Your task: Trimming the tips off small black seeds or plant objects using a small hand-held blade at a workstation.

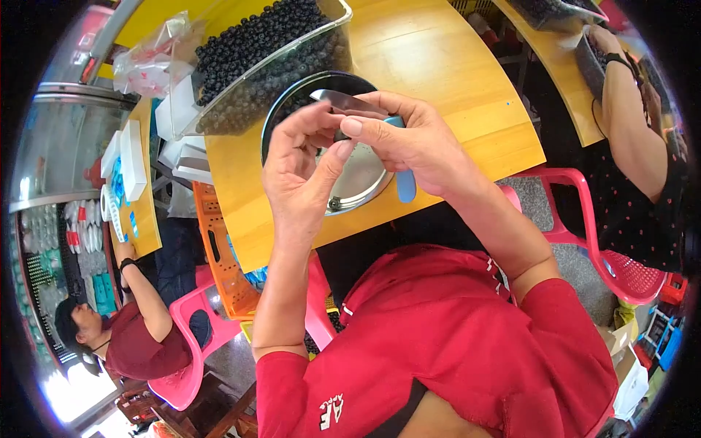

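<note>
My right hand grips a small knife with a blue handle. Its metal blade points left, above my fingers. Close against it, my left hand is curled, thumb and fingertips pinching a small dark round fruit, mostly hidden by the fingers. Both hands are over a round metal bowl, which has a few dark bits near its lower edge. Just beyond the bowl stands a clear plastic bin heaped with dark round fruits that look like blueberries.
A wooden table carries bowl and bin. Clear plastic bags lie left of the bin. An orange crate stands below the table's left edge. Pink chairs flank me. One person sits at left; another's arm reaches into a container at right.
</note>
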{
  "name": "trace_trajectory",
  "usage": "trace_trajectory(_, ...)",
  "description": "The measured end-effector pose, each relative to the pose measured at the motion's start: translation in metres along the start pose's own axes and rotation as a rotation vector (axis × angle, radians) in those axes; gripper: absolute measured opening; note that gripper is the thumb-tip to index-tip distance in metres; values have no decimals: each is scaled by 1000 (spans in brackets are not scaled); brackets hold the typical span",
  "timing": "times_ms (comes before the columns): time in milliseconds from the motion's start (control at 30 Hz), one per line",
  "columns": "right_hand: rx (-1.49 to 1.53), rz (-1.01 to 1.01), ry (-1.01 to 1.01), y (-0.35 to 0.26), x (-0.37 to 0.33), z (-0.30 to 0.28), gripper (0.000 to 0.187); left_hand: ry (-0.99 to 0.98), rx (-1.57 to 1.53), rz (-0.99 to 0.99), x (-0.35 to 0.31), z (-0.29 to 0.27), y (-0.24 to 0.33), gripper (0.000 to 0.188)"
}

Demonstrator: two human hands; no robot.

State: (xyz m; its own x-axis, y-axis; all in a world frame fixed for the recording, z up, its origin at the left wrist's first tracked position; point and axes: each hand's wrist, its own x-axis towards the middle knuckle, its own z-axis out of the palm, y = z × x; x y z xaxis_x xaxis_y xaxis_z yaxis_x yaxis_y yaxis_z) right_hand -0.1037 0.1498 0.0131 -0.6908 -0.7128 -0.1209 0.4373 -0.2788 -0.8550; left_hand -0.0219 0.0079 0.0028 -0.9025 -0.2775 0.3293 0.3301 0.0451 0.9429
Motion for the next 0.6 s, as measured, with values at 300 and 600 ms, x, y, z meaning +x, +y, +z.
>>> trace_trajectory(300,22,9,-47,-5,0,8,33,35,-153,-7,-8,-1,-5,20)
trace_trajectory(600,-214,-165,-74,-4,-1,3,31,0,-396,-75,-7,-7,-16,24)
